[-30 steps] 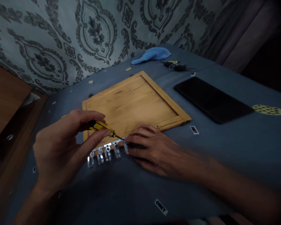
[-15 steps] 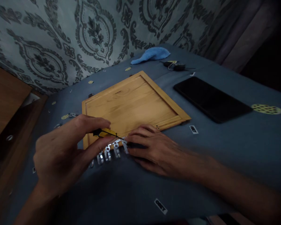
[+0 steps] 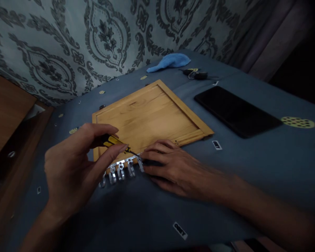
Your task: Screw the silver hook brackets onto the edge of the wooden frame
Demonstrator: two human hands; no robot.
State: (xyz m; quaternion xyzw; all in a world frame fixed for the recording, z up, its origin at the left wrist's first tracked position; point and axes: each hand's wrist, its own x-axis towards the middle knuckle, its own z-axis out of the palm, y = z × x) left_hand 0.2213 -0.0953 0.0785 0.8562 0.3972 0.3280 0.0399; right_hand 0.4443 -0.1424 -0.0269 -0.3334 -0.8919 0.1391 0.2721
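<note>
My left hand [image 3: 73, 171] pinches a yellow and black screwdriver [image 3: 114, 140] between thumb and fingers. The thin shaft slants down to the right, its tip at the right-hand part of a silver metal hook rail [image 3: 121, 165]. That rail, with several curved hooks, lies along the near edge of a wooden framed board [image 3: 141, 119]. My right hand [image 3: 175, 169] rests over the near edge of the board, fingers closed at the rail's right end. The fingers hide that end, and the exact contact at the screwdriver tip is too small to make out.
A large black flat device [image 3: 237, 112] like a tablet lies right of the board. Behind it are a dark tool [image 3: 196, 74] with a thin shaft and a blue cloth [image 3: 170, 62]. A small dark object [image 3: 102, 107] sits by the board's far-left corner. Wooden furniture [image 3: 10, 115] stands left.
My left hand has shifted its fingers on the screwdriver handle, which now tilts more steeply. The tip stays at the rail. My right hand and the board have not visibly moved.
</note>
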